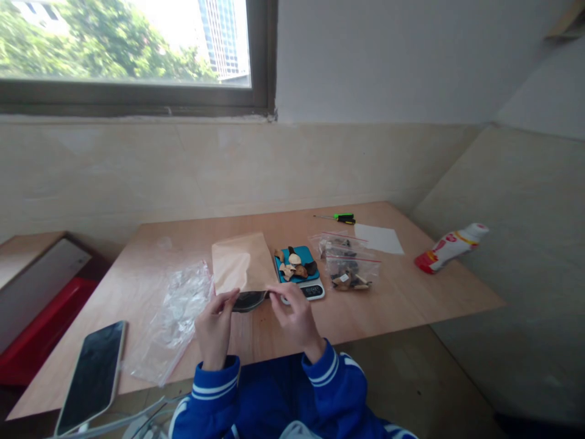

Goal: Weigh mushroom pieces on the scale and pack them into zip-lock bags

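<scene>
A brown kraft paper bag (240,262) lies across the near middle of the table, its near edge raised toward me. My left hand (217,323) is closed in a pinch on its near left corner. At the near right corner, my right hand (295,314) pinches the paper between thumb and fingers. Under that edge shows a dark, rounded object (248,302), mostly hidden. Just right of the bag sits a small digital scale (315,290) with a teal tray. Dried, sliced pieces (295,268), pale, brown and dark, are spread over the tray.
Zip bags with dark dried pieces (351,273) lie right of the scale. Behind them are a screwdriver (342,217) and white paper (379,238). A bottle (450,249) lies far right. Crumpled clear plastic bags (176,317) and a phone (94,372) are left.
</scene>
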Motion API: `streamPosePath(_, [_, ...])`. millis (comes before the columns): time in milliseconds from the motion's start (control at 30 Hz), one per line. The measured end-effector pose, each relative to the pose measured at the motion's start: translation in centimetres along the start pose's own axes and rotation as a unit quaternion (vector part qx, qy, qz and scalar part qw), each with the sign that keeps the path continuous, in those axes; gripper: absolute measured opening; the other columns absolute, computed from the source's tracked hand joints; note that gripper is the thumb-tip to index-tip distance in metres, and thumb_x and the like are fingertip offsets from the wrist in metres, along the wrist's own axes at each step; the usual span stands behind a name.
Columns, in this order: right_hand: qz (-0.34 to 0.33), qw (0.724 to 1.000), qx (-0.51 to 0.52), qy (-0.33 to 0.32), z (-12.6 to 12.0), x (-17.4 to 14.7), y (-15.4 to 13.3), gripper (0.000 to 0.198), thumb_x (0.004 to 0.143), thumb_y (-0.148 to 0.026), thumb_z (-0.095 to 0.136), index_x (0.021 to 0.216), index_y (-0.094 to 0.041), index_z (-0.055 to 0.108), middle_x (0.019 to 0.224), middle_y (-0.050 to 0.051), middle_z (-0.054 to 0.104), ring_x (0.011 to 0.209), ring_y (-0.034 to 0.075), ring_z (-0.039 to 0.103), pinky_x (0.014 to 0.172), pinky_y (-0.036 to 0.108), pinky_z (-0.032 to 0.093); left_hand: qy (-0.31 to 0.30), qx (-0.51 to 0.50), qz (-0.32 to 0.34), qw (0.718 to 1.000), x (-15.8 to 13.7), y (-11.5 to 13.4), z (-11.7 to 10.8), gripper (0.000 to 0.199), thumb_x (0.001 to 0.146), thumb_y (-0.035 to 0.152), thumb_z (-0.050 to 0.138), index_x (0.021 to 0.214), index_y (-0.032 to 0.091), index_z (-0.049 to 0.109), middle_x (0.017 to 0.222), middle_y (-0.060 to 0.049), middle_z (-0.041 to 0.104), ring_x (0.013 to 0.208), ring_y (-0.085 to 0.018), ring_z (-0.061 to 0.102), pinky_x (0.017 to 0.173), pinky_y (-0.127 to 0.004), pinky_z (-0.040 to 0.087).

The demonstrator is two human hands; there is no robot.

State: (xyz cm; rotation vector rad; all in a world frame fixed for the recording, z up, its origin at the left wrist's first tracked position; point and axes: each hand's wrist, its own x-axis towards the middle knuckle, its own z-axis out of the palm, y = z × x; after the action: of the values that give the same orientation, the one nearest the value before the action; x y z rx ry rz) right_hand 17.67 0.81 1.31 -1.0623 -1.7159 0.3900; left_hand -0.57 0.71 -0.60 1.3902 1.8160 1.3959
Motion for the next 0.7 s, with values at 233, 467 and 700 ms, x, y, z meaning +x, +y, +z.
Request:
streamPosePath(233, [-0.111,0.989,-0.066,-0.067,4.0,-0.4,-0.4,0.023,0.095,-0.02,0.047,0.108,-0.021,0.066,0.101,0.004,0.072,0.088,0.016,0.065,0.078,0.03,0.051,0.035,0.012,-0.014,0.999,-0.4,2.2,-1.4,0.022,0.075,0.041,0.063,0.087,0.026,0.075,0.087,0.001,0.075,0.082,-0.019,0.069,0.074,-0.028,0.052])
streamPosePath(467, [-0.047,0.983,-0.166,-0.06,5.4,-1.4,0.2,0.022,0.094,-0.017,0.046,0.106,-0.019,0.065,0.086,0.005,0.07,0.081,0.022,0.06,0.072,0.036,0.047,0.028,-0.017,-0.004,0.999,-0.6,2.6,-1.3,0.022,0.073,0.042,0.065,0.084,0.026,0.075,0.087,0.001,0.075,0.083,-0.019,0.069,0.078,-0.028,0.053])
streamPosePath(700, [-0.032,0.981,-0.158,-0.108,4.8,-1.3,0.6,0.027,0.093,-0.014,0.043,0.113,-0.019,0.06,0.099,0.007,0.068,0.089,0.023,0.059,0.079,0.038,0.045,0.021,-0.01,0.008,1.0,-0.6,2.6,-0.9,0.023,0.074,0.043,0.065,0.085,0.025,0.075,0.088,0.0,0.075,0.081,-0.02,0.069,0.078,-0.031,0.053])
